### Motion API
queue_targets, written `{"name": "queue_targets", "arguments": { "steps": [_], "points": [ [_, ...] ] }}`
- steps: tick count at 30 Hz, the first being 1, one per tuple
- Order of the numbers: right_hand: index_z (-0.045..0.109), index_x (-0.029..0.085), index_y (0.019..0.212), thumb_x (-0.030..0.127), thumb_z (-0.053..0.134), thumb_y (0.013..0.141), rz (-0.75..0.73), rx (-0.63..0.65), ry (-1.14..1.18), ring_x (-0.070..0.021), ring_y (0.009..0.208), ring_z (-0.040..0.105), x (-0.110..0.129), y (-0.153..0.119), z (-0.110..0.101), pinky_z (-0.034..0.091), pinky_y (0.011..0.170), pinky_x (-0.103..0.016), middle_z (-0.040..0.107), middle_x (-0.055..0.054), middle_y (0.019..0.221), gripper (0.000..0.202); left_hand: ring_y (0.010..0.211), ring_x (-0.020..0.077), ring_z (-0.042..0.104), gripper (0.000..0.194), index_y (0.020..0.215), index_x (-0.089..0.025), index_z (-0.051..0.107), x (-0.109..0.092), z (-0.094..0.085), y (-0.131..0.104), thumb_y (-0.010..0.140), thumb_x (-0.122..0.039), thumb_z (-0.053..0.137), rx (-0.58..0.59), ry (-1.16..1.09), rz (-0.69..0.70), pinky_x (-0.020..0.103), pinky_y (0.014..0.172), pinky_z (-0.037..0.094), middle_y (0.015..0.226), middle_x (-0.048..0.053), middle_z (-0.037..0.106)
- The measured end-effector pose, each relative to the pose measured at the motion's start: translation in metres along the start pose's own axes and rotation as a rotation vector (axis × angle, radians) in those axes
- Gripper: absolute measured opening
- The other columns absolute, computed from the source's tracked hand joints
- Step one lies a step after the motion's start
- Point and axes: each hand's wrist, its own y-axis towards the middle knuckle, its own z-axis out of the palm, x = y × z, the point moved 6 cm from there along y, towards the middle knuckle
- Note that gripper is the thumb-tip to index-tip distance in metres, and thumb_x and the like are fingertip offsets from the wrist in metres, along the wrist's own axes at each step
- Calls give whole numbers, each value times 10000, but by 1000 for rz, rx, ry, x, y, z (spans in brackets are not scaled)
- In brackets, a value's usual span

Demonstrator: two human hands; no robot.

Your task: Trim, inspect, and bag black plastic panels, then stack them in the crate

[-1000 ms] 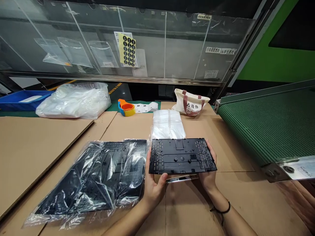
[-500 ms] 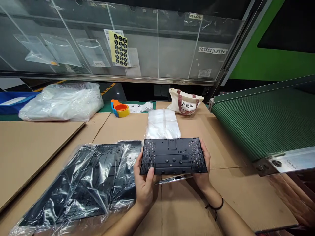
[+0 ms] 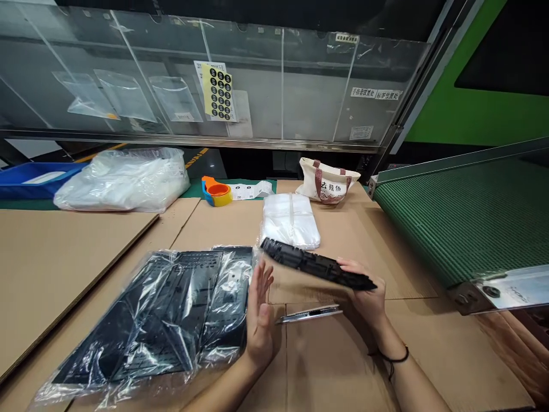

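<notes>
My right hand (image 3: 369, 294) grips a black plastic panel (image 3: 317, 266) by its right end. The panel is held above the cardboard, tilted and seen nearly edge-on, its left end higher. Beside that left end, my left hand (image 3: 259, 320) is open with its fingers stretched upward, apart from the panel. Below the panel a slim utility knife (image 3: 309, 314) lies on the cardboard. Left of my left hand, several similar black panels (image 3: 171, 309) lie in clear plastic bags. Behind the held panel sits a stack of clear plastic bags (image 3: 290, 220).
A green conveyor belt (image 3: 467, 212) runs along the right. At the back are a cloth bag (image 3: 328, 182), a tape dispenser (image 3: 218, 191) with a label strip, a large plastic bundle (image 3: 124, 180) and a blue tray (image 3: 38, 178). A thick cardboard sheet (image 3: 60, 269) lies left.
My left hand has let go of the panel and opened. My right hand has turned the panel from its broad face to nearly edge-on, its right end lower. The view has shifted slightly.
</notes>
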Motion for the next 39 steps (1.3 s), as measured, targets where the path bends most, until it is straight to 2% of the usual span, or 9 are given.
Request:
{"name": "queue_targets", "arguments": {
  "steps": [3,7,12,16,19,23,26,30,39],
  "points": [
    [713,182,801,407,687,762,314,-204,61,-241,779,707,-28,-7,-6,565,731,-387,755,-84,842,230,1352,249,393,520,1453,-308,320,-5,8,-1,945,-324,434,187,216,59,414,1119,330,1527,60,339],
    [696,134,904,534,705,711,549,-377,111,-222,770,674,-51,-14,-14,538,714,-359,738,-92,889,444,1207,195,543,444,1347,-264,444,-33,23,-8,914,-175,483,436,439,209,325,1040,418,1308,80,577],
    [670,131,901,584,708,682,626,-378,165,-189,742,642,-58,-14,-13,520,663,-314,712,-67,865,504,950,151,647,273,1144,-198,544,-106,47,-3,896,-107,477,730,465,275,246,847,513,1000,65,685],
    [671,127,917,573,737,653,680,-337,213,-200,778,643,-56,-17,-8,522,740,-349,713,-80,904,522,942,165,632,233,1110,-172,555,-136,55,43,914,-112,444,770,698,455,290,819,516,997,75,684],
    [672,124,922,586,734,647,672,-303,197,-223,810,648,-52,-18,-6,516,788,-378,717,-92,924,542,987,197,629,259,1094,-124,585,-105,64,91,917,-105,397,818,1071,588,326,833,501,1061,112,682],
    [676,118,861,656,695,639,635,-236,61,-244,788,641,-45,-15,-6,497,730,-348,718,-88,835,582,1295,230,456,364,1218,-102,556,-28,78,128,868,-52,466,1041,1520,655,371,1051,349,1370,149,535],
    [672,117,792,705,663,633,608,-183,-43,-239,735,621,-37,-12,-5,468,659,-317,698,-75,740,608,1109,222,585,306,1154,-84,607,6,82,136,887,-68,459,1037,1614,594,384,1052,319,1095,153,691],
    [649,138,713,752,633,617,587,-174,-81,-213,647,586,-32,-9,-5,426,574,-293,652,-47,636,622,934,239,616,231,876,-87,684,17,79,138,878,-59,455,993,1656,524,376,918,386,902,166,700],
    [685,110,845,728,623,653,574,-182,-5,-249,758,624,-32,-9,-2,458,672,-322,724,-108,793,651,835,247,618,171,796,-133,675,30,62,166,881,-247,580,870,1594,326,320,692,421,833,134,662]
  ]
}}
